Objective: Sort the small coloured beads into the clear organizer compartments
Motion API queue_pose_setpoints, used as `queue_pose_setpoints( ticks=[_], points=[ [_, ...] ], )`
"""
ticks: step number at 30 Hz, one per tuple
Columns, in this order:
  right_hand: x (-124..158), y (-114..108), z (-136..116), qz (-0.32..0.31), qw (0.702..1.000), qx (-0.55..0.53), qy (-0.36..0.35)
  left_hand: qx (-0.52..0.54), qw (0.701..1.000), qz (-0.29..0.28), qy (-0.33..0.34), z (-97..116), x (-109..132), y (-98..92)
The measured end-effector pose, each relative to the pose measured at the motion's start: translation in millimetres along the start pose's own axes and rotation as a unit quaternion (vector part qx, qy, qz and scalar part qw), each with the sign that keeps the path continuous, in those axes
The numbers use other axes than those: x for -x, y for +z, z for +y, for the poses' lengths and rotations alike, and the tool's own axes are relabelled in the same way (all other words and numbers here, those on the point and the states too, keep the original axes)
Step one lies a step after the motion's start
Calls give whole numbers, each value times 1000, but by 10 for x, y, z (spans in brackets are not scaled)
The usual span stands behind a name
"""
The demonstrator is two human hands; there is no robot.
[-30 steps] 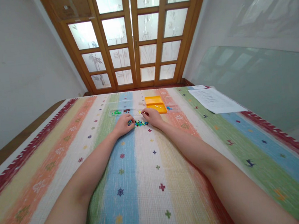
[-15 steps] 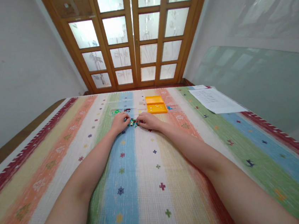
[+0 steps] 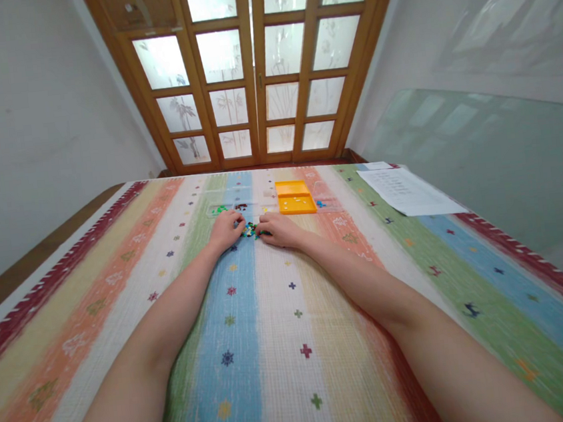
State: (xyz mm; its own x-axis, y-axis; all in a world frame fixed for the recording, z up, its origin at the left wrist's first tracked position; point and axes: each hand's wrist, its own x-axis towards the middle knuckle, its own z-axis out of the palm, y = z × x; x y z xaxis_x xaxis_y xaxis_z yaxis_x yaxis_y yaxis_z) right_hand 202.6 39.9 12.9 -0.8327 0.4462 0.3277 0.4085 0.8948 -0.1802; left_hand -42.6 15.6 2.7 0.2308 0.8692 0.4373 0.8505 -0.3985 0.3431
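Note:
A small pile of mixed coloured pieces (image 3: 250,230), green, blue, yellow and dark, lies on the tablecloth between my two hands. At its left edge is my left hand (image 3: 226,230), its fingers curled and closed at the tips. From the right, my right hand (image 3: 277,229) reaches in with bent fingers drawn together, touching the pile's edge. Whatever the fingertips pinch is too small to name. Just behind the hands are green pieces (image 3: 220,209) and dark brown pieces (image 3: 241,207) in clear trays. An open orange box (image 3: 296,196) holds several whitish pieces.
Blue pieces (image 3: 321,203) sit right of the orange box in a clear container. Printed sheets of paper (image 3: 405,191) lie at the back right. Striped cloth covers the table (image 3: 285,338). Beyond its far edge stand wooden glass-paned doors (image 3: 253,73).
The view has shifted slightly. Both hands stay at the pile, with only small finger movements; a little more of the pile shows between them.

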Motion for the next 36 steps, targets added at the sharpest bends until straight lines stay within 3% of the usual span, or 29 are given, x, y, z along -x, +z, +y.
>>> queue_pose_setpoints(
  ticks=[10, 17, 21, 36],
  points=[
    [-6, 49, 12, 27, 999, -31, 15, -15, 1000, 1, 6, -11, 1, 18],
    [5, -28, 128, 199, 970, -36, 132, -1, 1000, -1, 7, 3, 5, 29],
    [33, -58, 290, 244, 950, -23, 192, 1, 1000, 2, 15, 38, 8, 16],
    [-76, 71, 583, 229, 927, -1, 298, -9, 1000, -1, 15, 75, 14, 14]
  ],
)
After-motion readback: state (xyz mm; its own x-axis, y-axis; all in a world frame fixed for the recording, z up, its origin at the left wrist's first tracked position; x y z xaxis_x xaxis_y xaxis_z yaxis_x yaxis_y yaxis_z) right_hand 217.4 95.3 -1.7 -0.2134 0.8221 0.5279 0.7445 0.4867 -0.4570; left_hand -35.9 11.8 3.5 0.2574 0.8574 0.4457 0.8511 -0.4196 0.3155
